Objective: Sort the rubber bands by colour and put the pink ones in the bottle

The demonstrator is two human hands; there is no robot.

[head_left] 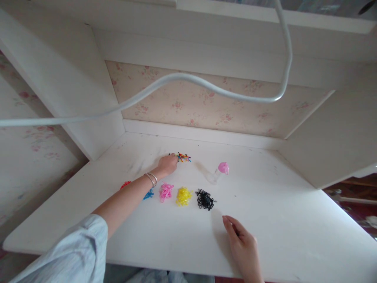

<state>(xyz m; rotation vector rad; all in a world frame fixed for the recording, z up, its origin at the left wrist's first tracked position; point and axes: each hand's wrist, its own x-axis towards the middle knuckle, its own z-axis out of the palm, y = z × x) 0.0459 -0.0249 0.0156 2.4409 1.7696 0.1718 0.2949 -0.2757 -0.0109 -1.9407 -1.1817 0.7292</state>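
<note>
My left hand (pixel 167 164) reaches across the white desk to a mixed-colour pile of small rubber bands (pixel 184 157). Its fingers are curled down at the pile's left side, and the fingertips are mostly hidden. Closer to me lies a row of single-colour rubber band piles: red (pixel 126 184), blue (pixel 149 194), pink (pixel 166 191), yellow (pixel 184 196) and black (pixel 205 199). My left forearm partly covers the red and blue ones. My right hand (pixel 242 243) is raised near the front edge, right of the black pile, thumb and forefinger pinched together; anything between them is too small to make out.
A small clear container (pixel 216 177) with a pink top (pixel 223 168) lies right of the mixed pile. A white cable (pixel 206 87) crosses the upper view. White side panels (pixel 330 137) and a floral back wall (pixel 188 102) enclose the white desk (pixel 282 220).
</note>
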